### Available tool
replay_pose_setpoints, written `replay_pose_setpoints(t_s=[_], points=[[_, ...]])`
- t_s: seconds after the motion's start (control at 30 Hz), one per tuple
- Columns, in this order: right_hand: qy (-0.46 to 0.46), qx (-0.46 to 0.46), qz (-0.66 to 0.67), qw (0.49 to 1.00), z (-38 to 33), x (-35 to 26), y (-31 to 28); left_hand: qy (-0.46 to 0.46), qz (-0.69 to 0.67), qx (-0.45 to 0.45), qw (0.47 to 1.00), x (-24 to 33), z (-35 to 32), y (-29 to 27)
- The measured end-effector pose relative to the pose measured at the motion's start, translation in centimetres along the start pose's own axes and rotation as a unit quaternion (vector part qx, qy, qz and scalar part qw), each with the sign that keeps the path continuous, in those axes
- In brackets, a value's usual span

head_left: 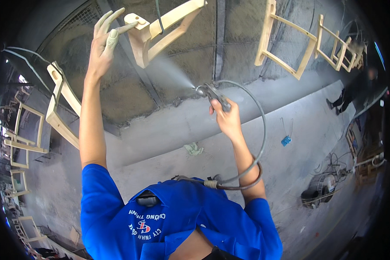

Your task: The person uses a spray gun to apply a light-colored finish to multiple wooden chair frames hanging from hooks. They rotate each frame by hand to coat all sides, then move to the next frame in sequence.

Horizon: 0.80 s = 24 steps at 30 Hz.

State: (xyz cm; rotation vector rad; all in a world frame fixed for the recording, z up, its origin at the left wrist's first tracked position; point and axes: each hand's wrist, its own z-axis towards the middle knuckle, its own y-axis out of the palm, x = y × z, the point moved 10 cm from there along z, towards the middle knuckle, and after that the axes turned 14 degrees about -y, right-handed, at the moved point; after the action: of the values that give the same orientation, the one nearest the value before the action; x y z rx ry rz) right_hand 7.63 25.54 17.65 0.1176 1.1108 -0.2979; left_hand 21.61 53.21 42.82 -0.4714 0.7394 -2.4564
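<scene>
A pale wooden frame (141,39) hangs at the upper middle, with a rounded block end facing me. My left hand (104,45) is raised beside that end, fingers stretched and apart, one fingertip touching the wood. Its fingertips look coated or covered in something pale. In my right hand (226,113) is a metal spray gun (213,96), gripped by its handle. A white mist (175,71) fans from the nozzle up and left onto the lower part of the frame. A grey hose (263,125) loops from the gun, down past my right forearm.
More wooden frames hang at the upper right (286,43) and left (61,104). Dusty wall panels (190,34) stand behind. On the floor lie a pale cloth (194,149) and a blue item (286,141). A machine with cables (320,188) stands at right; a person in dark clothes (353,93) is farther off.
</scene>
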Motion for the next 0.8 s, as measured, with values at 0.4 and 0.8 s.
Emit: replay_pose_setpoints(t_s=[0.4,0.8], points=[[-0.134,0.059,-0.294,0.945,6.7,-14.3,-11.5,-0.011,-0.056,0.005,0.998,2.0,0.0,1.4],[-0.243,0.049,-0.435,0.866,11.6,-31.1,-15.7,0.018,-0.152,0.054,0.987,5.1,1.3,5.0]])
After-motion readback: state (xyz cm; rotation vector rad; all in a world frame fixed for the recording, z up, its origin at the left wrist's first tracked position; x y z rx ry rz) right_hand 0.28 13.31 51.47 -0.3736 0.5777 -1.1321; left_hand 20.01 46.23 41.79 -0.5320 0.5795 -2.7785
